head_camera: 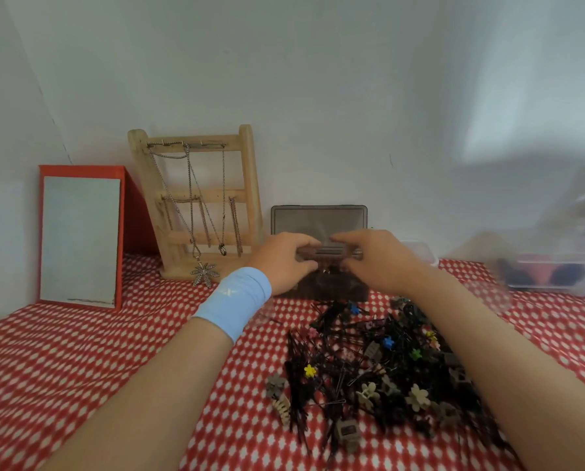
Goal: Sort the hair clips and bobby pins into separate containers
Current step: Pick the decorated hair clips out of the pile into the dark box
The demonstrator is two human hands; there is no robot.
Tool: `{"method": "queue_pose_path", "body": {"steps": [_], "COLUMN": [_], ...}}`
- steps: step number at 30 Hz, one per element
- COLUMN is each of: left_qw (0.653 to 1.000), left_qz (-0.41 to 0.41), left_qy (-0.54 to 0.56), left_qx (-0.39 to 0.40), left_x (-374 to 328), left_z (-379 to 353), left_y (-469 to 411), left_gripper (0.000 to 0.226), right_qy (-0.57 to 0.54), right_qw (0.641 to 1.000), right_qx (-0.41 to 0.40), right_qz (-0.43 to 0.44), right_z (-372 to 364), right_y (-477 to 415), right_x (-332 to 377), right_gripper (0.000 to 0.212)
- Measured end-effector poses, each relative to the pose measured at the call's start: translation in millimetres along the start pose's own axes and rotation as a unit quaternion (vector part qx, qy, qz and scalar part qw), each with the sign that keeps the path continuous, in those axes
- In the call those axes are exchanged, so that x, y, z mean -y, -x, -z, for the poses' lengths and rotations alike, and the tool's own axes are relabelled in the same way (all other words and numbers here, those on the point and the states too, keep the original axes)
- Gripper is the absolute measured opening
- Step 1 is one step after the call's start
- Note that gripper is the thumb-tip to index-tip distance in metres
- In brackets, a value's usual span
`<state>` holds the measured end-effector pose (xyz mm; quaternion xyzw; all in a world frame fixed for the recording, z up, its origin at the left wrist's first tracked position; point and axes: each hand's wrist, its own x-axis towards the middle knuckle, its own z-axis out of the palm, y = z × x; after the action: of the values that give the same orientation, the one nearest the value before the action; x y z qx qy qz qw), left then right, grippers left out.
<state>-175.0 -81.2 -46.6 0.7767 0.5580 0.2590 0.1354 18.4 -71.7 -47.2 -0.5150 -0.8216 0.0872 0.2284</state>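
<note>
Your left hand [284,263] and right hand [376,261] both grip a dark tray [330,255] over the box [318,217]. The clips [418,397] and pins [298,355] lie heaped nearby.

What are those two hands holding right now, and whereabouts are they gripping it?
Both hold the dark box by its upper front edge: the left hand pinches the left end, the right hand the right end.

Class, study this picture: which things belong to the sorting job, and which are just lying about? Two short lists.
Job: pile of bobby pins and hair clips; dark box held by left hand and right hand; clear plastic tub, possibly.
Lying about: wooden jewellery stand with necklaces; red-framed mirror.
</note>
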Motion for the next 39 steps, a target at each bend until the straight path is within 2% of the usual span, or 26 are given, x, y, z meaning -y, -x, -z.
{"method": "queue_pose_path", "body": {"steps": [3, 6, 9, 12, 16, 25, 30, 33, 36, 39], "left_qw": [0.999, 0.998, 0.990, 0.968, 0.943, 0.943, 0.947, 0.958, 0.966, 0.973], "left_qz": [-0.038, -0.057, -0.013, 0.021, 0.038, 0.019, 0.071, 0.036, 0.017, -0.012], "left_qy": [-0.020, -0.024, -0.036, -0.033, -0.056, -0.060, 0.050, 0.029, 0.012, -0.025], "left_qx": [-0.024, -0.007, 0.133, 0.249, 0.325, 0.327, 0.309, 0.282, 0.259, 0.229], "left_x": [1, 1, 7, 15, 14, 23, 28, 26, 25, 21], "left_z": [1, 12, 20, 21, 21, 32, 39, 37, 33, 28], "left_y": [13, 34, 57, 75, 86, 89, 88, 88, 88, 87], "left_gripper": [0.026, 0.013, 0.003, 0.018, 0.033, 0.019, 0.014, 0.016, 0.019, 0.015], "right_qy": [-0.005, -0.005, 0.012, 0.005, 0.007, -0.022, -0.003, -0.044, -0.086, -0.093], "right_qw": [0.999, 0.990, 0.963, 0.949, 0.933, 0.924, 0.943, 0.957, 0.959, 0.959], "right_qx": [-0.002, 0.104, 0.237, 0.278, 0.322, 0.351, 0.303, 0.266, 0.265, 0.265], "right_qz": [0.038, 0.096, 0.126, 0.148, 0.160, 0.151, 0.136, 0.107, 0.060, 0.038], "right_z": [9, 12, 2, -12, -27, -32, -30, -17, -9, -7], "right_y": [3, 9, 14, 17, 22, 28, 27, 26, 27, 28], "right_x": [10, 28, 42, 52, 59, 64, 62, 59, 54, 49], "right_gripper": [0.027, 0.020, 0.019, 0.019, 0.022, 0.018, 0.017, 0.013, 0.007, 0.012]}}
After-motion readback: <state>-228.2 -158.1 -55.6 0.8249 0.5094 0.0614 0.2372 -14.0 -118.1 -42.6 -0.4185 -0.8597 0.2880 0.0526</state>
